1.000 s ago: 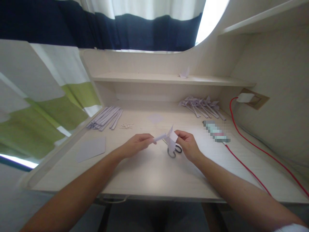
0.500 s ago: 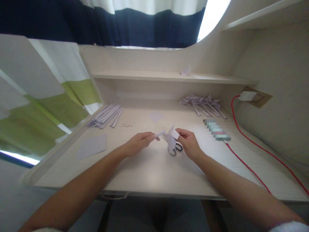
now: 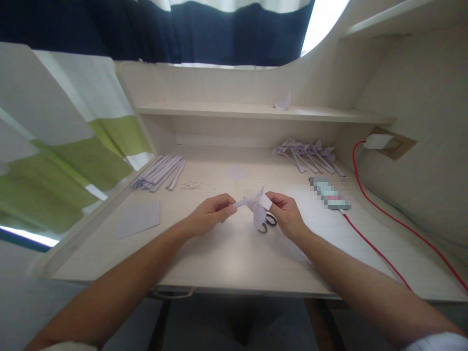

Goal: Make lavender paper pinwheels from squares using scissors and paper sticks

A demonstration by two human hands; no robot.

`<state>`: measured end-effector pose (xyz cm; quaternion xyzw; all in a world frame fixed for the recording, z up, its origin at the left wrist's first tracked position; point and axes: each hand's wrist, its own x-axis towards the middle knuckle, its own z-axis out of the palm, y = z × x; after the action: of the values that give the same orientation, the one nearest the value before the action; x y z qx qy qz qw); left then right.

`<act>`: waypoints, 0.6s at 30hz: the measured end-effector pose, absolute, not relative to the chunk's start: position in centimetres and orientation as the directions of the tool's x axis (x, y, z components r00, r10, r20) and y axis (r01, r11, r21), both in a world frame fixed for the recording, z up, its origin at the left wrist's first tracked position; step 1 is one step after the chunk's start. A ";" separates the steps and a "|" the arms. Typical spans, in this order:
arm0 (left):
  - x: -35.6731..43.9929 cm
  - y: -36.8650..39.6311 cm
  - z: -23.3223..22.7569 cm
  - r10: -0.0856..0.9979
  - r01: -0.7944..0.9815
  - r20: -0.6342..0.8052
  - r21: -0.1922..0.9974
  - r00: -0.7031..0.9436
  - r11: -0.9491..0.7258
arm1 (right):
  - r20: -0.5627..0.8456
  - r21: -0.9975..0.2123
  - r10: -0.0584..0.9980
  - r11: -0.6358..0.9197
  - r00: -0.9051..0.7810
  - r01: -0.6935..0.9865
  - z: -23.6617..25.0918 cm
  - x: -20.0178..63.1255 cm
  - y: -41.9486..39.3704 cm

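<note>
the left hand (image 3: 212, 210) is pinched shut on the near end of a thin rolled white paper stick (image 3: 241, 203), thumb and fingertips closed around it. the stick's long axis runs from about 8 o'clock at the left hand to 2 o'clock, where it meets a small pale lilac folded paper pinwheel (image 3: 260, 207) held just above the middle of the pale wooden counter (image 3: 234, 253). the right hand (image 3: 287, 214) is closed on the pinwheel from the 3 o'clock side, thumb and forefinger gripping one folded blade; one pointed blade sticks up toward 12 o'clock and a longer one hangs down toward 6 o'clock. directly under the pinwheel, partly hidden by the right hand, lie black-handled scissors (image 3: 268, 222) flat on the counter, with the handle loops showing.

at 12 o'clock from the hands a small lilac paper square (image 3: 237, 172) lies flat. at 10 o'clock are tiny white scattered bits (image 3: 192, 185), and beyond them a bundle of rolled paper sticks (image 3: 161, 173) lying side by side. at 9 o'clock a flat lilac paper sheet (image 3: 139, 219) rests near the counter's left edge. at 1 o'clock a heap of finished lilac paper pinwheels on sticks (image 3: 307, 155) lies against the back. at 3 o'clock is a blurred oblong object (image 3: 330, 193) with a red cable (image 3: 369, 243) running to a white plug (image 3: 376, 141) on the wall. a folded paper piece (image 3: 283, 101) sits on the wooden shelf (image 3: 219, 111) above.
</note>
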<state>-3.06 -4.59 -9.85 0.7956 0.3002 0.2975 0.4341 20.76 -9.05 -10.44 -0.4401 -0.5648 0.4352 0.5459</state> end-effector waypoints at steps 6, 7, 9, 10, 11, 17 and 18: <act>-3.0 -4.7 -9.7 0.771 0.279 0.228 0.841 0.595 -0.464 | 0.244 -0.969 0.970 0.244 -0.020 0.028 -10.4 20.8 -9.1; -3.0 -4.7 -9.7 0.774 0.287 0.225 0.838 0.592 -0.463 | 0.244 -0.969 0.970 0.245 -0.023 0.023 -10.4 20.8 -9.1; -3.0 -4.7 -9.8 0.765 0.283 0.238 0.830 0.599 -0.480 | 0.242 -0.970 0.970 0.243 -0.026 0.012 -10.4 20.7 -9.2; -3.0 -4.7 -9.9 0.757 0.274 0.249 0.827 0.604 -0.491 | 0.241 -0.970 0.970 0.241 -0.027 0.012 -10.4 20.7 -9.2; -2.9 -4.7 -9.9 0.750 0.265 0.258 0.825 0.610 -0.500 | 0.241 -0.970 0.970 0.242 -0.028 0.015 -10.4 20.7 -9.2; -2.8 -4.8 -10.3 0.741 0.277 0.297 0.793 0.602 -0.543 | 0.262 -0.965 0.965 0.262 -0.032 0.019 -10.8 20.9 -9.0; -2.8 -4.8 -10.3 0.738 0.285 0.308 0.780 0.600 -0.557 | 0.259 -0.965 0.965 0.260 -0.034 0.020 -10.8 20.9 -9.0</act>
<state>-2.85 -4.78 -10.31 0.8220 0.3113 0.3210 0.3527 20.88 -8.98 -10.84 -0.4285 -0.5748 0.4317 0.5474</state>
